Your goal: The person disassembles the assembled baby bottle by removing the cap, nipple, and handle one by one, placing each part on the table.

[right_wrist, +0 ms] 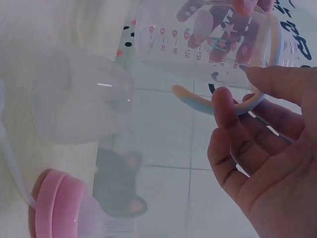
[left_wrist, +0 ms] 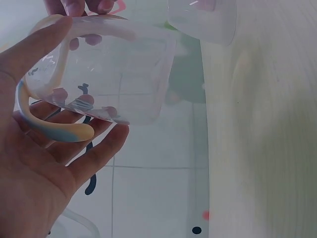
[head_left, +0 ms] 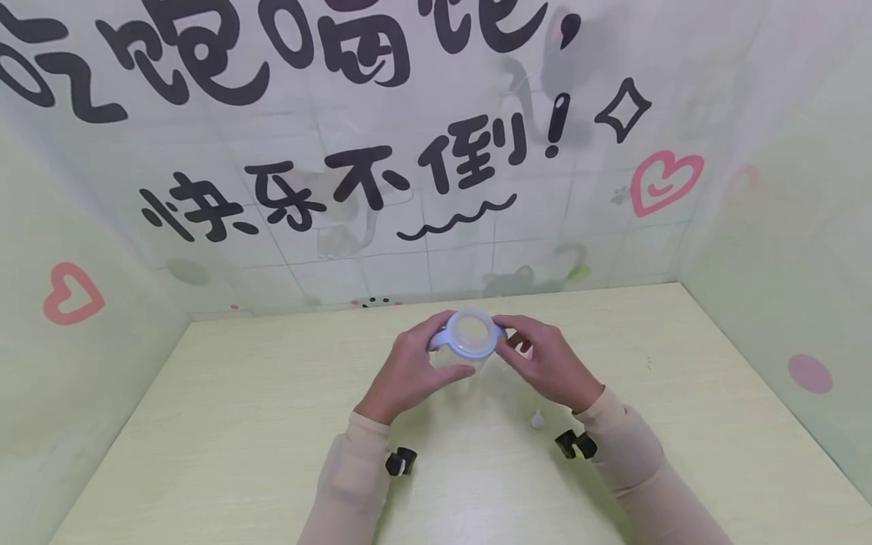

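Both hands hold a clear baby bottle (head_left: 471,331) above the table, its open mouth end facing me. A blue and yellow handle ring (right_wrist: 195,104) sits around the bottle's neck. In the left wrist view, the left hand (head_left: 412,367) wraps the bottle's side, thumb near the ring and fingers underneath. On the other side, the right hand (head_left: 548,359) pinches the ring and neck between thumb and fingers. Red measuring marks run along the bottle wall in the right wrist view.
A frosted dome cap (right_wrist: 81,96) stands on the table (head_left: 259,424), close to a pink bottle collar with a clear nipple (right_wrist: 57,206). A thin white tube (right_wrist: 15,163) lies beside them. One small white piece (head_left: 537,418) is near the right wrist. Printed walls (head_left: 381,265) enclose the table.
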### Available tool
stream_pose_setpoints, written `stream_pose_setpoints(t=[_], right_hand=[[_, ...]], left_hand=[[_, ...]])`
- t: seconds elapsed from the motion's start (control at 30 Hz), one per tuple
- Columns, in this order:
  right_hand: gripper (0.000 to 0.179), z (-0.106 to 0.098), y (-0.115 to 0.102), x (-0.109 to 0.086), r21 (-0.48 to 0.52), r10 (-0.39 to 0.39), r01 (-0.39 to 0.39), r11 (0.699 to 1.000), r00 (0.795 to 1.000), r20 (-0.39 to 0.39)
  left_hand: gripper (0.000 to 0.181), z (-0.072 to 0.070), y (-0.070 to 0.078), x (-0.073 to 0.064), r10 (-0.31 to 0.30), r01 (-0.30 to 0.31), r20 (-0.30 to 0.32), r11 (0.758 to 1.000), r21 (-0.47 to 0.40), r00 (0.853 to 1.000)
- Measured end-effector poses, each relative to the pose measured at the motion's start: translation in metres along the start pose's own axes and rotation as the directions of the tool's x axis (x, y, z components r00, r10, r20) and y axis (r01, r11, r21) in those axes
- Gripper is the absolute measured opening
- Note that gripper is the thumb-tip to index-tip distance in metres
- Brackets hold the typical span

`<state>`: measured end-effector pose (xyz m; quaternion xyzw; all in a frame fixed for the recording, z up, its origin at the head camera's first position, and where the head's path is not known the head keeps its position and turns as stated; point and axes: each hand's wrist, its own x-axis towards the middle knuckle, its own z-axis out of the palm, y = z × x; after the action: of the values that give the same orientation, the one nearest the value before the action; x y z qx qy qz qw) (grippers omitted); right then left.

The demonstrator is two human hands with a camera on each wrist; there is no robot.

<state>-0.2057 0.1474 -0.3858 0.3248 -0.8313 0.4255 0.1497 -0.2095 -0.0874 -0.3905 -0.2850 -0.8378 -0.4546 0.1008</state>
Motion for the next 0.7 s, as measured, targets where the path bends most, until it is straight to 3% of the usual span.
stream_pose_setpoints(t=[0.7], right_hand=[[0.029, -0.0066, -0.0037, 0.0005, -0.045, -0.026, 0.022, 0.999, 0.996, -0.081]], left_hand=[[0.072, 0.0007, 0.0014, -0.0013, -0.021, 0.021, 0.003, 1.000, 0.012, 1.000]])
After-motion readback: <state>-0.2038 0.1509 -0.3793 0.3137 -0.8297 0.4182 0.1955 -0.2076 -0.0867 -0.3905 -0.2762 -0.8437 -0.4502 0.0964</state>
